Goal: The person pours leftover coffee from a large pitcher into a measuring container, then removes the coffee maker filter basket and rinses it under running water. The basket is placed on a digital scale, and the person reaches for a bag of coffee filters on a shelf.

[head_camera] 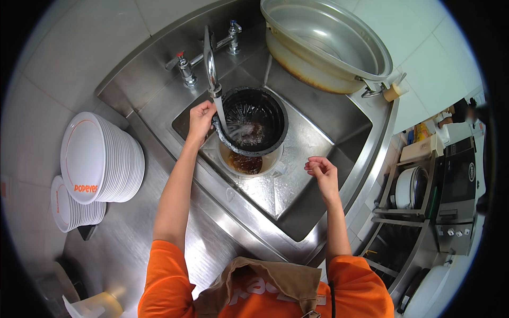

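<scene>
My left hand (203, 121) grips the rim of a round black pot (274, 123) at its left side. Water runs from the chrome faucet (210, 67) into the pot and splashes on its bottom. Beneath the pot, partly hidden by it, a translucent round container (277, 161) with brown liquid stands in the stainless steel sink (294, 194). Over the right part of the basin hangs my right hand (321, 173), its fingers loosely curled, apart from the pot, with no object visible in it.
A large oval metal pot (314, 75) sits on the sink's back right edge, near a small beige container (393, 92). Stacked white plates (83, 159) stand left on the steel counter (131, 234). A shelf rack (413, 218) and an oven (459, 175) are at right; a person (457, 113) is farther back.
</scene>
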Action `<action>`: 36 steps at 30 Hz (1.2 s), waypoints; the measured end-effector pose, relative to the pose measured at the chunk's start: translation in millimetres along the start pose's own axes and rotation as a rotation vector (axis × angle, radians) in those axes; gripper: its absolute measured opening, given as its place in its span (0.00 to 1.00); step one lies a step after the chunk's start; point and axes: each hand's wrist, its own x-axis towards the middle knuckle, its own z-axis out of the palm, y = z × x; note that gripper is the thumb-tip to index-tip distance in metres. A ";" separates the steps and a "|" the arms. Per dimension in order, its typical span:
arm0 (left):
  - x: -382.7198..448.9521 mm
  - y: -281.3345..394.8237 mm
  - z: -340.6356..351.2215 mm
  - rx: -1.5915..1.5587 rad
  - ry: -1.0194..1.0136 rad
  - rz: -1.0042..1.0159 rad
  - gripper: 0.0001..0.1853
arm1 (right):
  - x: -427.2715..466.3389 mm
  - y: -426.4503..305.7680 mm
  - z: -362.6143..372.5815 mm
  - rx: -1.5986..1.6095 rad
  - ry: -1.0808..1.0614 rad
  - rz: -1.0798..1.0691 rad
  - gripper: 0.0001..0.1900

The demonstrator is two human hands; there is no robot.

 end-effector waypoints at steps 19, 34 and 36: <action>-18.1 55.6 1.2 0.250 0.186 0.419 0.16 | -1.9 3.1 4.7 -0.008 -0.028 0.022 0.09; -39.4 85.6 -3.5 0.628 0.147 0.268 0.19 | 6.8 41.3 51.2 -0.645 -0.272 -0.134 0.45; -35.4 83.0 -3.4 0.646 0.128 0.233 0.20 | 10.4 47.8 54.0 -0.688 -0.281 -0.170 0.44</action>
